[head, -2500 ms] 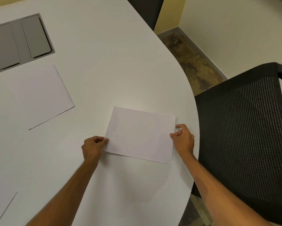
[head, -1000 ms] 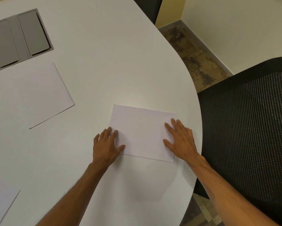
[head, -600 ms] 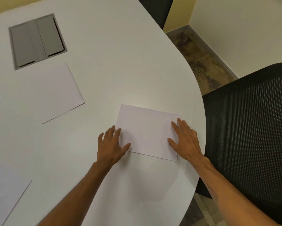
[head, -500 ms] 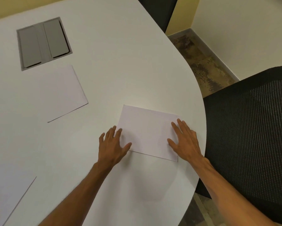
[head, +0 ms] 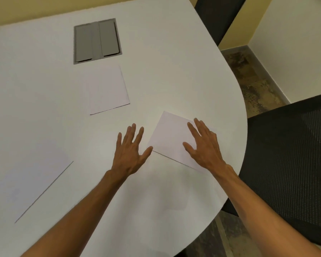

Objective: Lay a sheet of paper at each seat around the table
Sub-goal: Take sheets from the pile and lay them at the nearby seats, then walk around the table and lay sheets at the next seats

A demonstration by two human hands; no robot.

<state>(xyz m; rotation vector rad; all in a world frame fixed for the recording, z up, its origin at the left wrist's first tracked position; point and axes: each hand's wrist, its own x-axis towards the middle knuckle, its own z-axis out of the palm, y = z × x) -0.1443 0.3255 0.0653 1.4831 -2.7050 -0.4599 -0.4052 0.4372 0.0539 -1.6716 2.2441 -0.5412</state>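
Beside the mesh chair (head: 289, 154), we finish laying the sheet (head: 171, 140) flat on the table (head: 174, 80), fingers (head: 192, 129) spread and grasping nothing; next, probably another seat's sheet.

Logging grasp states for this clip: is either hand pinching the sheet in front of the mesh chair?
No. Both the left hand and right hand are open and flat, gripping nothing on the sheet.
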